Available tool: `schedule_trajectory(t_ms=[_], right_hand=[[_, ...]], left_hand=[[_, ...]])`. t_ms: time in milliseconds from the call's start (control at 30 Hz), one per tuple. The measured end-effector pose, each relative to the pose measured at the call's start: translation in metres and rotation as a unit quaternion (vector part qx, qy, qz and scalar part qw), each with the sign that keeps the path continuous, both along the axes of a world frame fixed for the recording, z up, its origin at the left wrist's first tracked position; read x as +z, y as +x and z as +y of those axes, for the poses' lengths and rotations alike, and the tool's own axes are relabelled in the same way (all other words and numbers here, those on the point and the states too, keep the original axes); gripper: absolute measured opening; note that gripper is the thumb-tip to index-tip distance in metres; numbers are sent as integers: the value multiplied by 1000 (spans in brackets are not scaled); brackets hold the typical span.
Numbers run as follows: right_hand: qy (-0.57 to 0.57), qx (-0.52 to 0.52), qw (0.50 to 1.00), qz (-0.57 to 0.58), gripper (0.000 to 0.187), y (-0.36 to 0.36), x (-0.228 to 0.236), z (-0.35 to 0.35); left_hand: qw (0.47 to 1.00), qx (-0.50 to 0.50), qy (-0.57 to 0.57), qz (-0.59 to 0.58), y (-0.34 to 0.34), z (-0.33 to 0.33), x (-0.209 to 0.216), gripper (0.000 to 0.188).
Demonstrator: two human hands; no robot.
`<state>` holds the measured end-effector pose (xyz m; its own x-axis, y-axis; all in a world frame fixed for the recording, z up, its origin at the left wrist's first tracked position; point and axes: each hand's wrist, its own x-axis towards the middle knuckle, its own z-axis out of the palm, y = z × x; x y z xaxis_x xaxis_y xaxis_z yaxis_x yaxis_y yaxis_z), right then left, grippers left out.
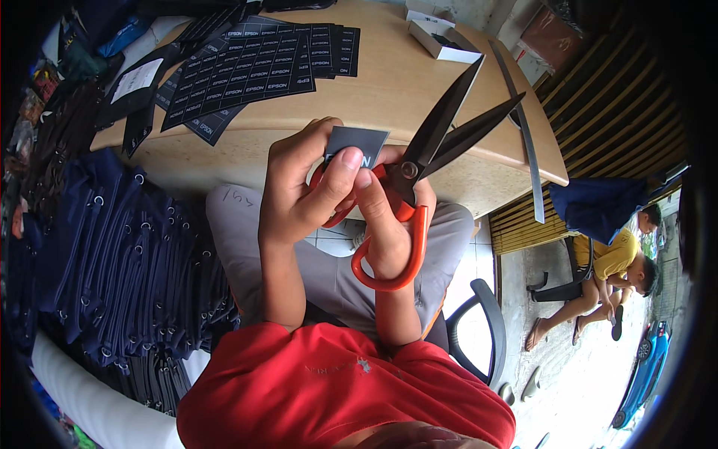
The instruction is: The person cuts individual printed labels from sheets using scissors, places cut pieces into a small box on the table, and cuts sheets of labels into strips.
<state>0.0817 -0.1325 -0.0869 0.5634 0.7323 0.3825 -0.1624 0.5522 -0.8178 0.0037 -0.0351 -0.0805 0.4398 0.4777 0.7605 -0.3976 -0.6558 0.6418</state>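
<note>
The near edge of the tabletop (374,82) curves across our 12 o'clock; bare wood btwn the black sheets (247,71) at 11 and the metal strip (532,168) at 2, which overhangs the edge. White box (458,54) sits at 1, nr the far side. Navy straps (127,262) crowd our 9. The small dark piece (351,141) is held up btwn our L hand (299,176) and R hand (389,232); the scissors (408,170) are to its R, blades apart, tips twd 1–2 o'clock. L hand pinches the piece, thumb on its face. R hand grasps the scissors, orange loop round the thumb base, thumb tip at the piece's lower edge. Forearms (280,292) come up from 6, approx. parallel.
</note>
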Motion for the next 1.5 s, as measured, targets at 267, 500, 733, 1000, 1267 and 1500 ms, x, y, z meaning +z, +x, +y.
schedule_trajectory(t_ms=[267, 500, 733, 1000, 1267, 1500], right_hand=[[-48, 42, 997, -32, 9, 20, -2, 0], [-75, 59, 965, -244, 55, 25, -20, 14], [-119, 108, 939, -304, 77, 11, -16, 18], [-79, 131, 958, -242, 73, 7, -20, 17], [-87, 130, 953, -260, 68, 11, -16, 12], [-103, 130, 955, -246, 59, 9, -10, 8]], left_hand=[[999, 16, -25, 29, 9, -2, -8, 21], [977, 171, -91, -92, 12, 0, -11, 28], [968, 232, -73, -60, -5, 8, -9, 25], [969, 231, -33, -86, 0, 8, -9, 20], [967, 241, -46, -71, 0, 3, -5, 19], [971, 224, -55, -63, -1, 1, -4, 18]])
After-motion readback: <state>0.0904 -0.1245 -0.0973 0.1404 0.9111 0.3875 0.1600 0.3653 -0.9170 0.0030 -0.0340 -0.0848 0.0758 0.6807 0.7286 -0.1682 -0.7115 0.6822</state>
